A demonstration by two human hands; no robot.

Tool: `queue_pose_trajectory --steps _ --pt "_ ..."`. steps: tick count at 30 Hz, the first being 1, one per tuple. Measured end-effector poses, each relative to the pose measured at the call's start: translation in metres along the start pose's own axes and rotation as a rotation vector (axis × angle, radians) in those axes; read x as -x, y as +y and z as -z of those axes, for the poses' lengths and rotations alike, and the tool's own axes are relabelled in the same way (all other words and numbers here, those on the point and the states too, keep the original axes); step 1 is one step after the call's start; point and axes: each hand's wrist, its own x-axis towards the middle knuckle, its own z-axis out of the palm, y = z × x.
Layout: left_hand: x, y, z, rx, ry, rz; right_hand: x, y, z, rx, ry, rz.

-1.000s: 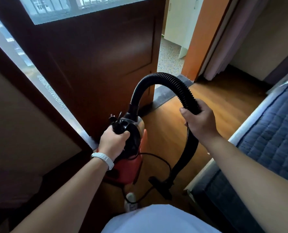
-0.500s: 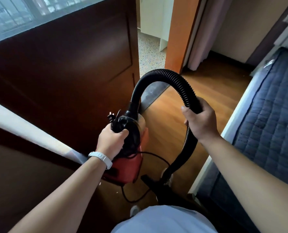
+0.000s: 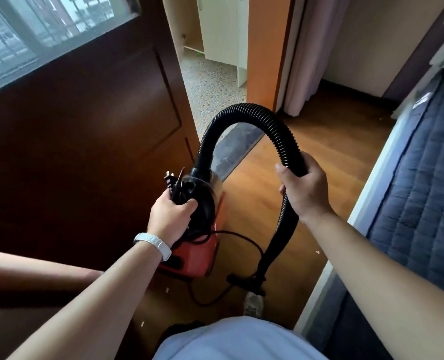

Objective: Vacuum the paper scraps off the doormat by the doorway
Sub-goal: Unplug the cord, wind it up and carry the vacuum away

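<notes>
Doormat [image 3: 241, 141] drew closer since before; left hand [image 3: 170, 216] gripped vacuum [image 3: 195, 255] handle, right hand [image 3: 306, 188] curled around hose [image 3: 244, 109], nozzle [image 3: 257, 281] hanging above wooden floor [image 3: 319, 165].

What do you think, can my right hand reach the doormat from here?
Probably not yet: the right hand grips the hose, and the doormat lies well ahead at the doorway. Only bare wood floor lies between.
</notes>
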Motion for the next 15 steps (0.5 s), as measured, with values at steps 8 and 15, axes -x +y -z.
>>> queue_pose_trajectory --steps 8,15 --pt "-0.055 0.067 -0.061 -0.015 -0.075 -0.066 -0.067 0.001 0.043 0.055 0.089 0.014" --pt "-0.106 0.102 -0.116 -0.032 -0.202 -0.079 -0.121 0.017 0.063 0.105 0.191 0.002"
